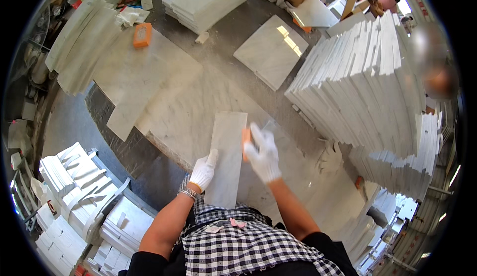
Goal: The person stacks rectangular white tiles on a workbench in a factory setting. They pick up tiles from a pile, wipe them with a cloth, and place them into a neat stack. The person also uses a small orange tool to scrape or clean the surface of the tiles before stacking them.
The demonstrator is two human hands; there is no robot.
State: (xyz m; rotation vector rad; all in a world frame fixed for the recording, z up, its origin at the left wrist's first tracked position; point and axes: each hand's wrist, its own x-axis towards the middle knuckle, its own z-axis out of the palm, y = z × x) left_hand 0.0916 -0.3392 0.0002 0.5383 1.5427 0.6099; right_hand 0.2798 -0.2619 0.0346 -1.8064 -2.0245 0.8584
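Observation:
A long, narrow, pale stone tile (pixel 226 151) lies before me, its near end reaching over the edge of the work surface at my apron. My left hand (pixel 203 170), in a white knit glove, grips the tile's left edge near its lower half. In my gloved right hand (pixel 263 156) is an orange block (pixel 246 143), held against the tile's right long edge. The right hand is slightly smeared. Under the tile spreads a large marble-patterned slab (pixel 184 122) that serves as the work top.
Another orange block (pixel 142 35) rests at the far left. A square polished tile (pixel 271 51) lies ahead. Tall stacks of white slabs (pixel 348 87) rise on the right, with more tiles stacked at the back (pixel 206 2). White pieces (pixel 79 176) fill the lower left.

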